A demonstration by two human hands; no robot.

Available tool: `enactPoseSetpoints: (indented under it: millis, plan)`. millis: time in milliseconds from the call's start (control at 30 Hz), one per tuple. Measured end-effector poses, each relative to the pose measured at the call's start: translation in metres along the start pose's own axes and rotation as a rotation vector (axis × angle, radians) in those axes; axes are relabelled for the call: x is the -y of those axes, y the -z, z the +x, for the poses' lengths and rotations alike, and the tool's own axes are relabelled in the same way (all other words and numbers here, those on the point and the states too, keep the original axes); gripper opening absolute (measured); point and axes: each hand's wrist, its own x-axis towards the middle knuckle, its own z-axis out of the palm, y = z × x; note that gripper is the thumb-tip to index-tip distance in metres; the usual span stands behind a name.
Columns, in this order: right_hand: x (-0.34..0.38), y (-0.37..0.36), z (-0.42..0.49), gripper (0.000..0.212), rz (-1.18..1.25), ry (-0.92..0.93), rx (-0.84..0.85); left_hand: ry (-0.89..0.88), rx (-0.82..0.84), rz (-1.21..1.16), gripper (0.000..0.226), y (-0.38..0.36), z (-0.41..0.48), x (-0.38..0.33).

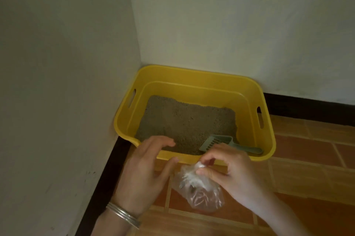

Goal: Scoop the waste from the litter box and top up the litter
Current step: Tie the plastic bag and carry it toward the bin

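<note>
Yellow plastic litter box [192, 76], tucked into the corner where two pale walls [230, 15] meet, on a floor of orange-brown tiles [311, 160] edged with black skirting [307, 107]. Holds a bed of grey-brown litter [182, 118] across its bottom, with a cut-out handle slot in each short side.

Grey-green scoop [217, 141] inside the box, at the near right corner: slotted head down on the litter, handle stretched rightward along the near wall (edge of the head partly hidden behind the fingers of the right hand).

Clear plastic bag [201, 193] just in front of the box, over the tiles, crumpled, with small dark bits showing through its side. Resting on the floor or hanging free: cannot tell.

Right hand [232, 170] at the top of the bag, thumb and fingertips pinched tight on its twisted neck. Left hand [146, 166] just to the left of the bag and apart from it, fingers spread and loosely bent above the near rim of the box, gripping nothing. Silver bangles [123, 214] round the left wrist.
</note>
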Motion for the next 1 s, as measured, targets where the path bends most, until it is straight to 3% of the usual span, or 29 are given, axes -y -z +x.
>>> enactPoseSetpoints:
  millis: [167,300,533,767,1000]
  plan:
    - [0.026,0.04,0.018,0.016,-0.114,0.113,-0.071,-0.102,0.024,0.46,0.051,0.024,0.028,-0.008]
    - [0.042,0.064,0.032,0.024,-0.163,0.134,-0.125,-0.116,0.095,0.63,0.058,0.035,0.047,-0.017]
    - [0.05,0.08,0.033,0.022,-0.201,0.072,-0.215,-0.215,0.219,0.681,0.058,0.038,0.073,-0.038]
    - [0.052,0.109,0.043,0.028,-0.189,-0.025,-0.167,-0.356,0.218,0.583,0.049,0.041,0.103,-0.058]
    - [0.124,0.183,0.05,0.017,-0.164,-0.098,-0.152,-0.417,0.192,0.464,0.043,0.095,0.138,-0.143]
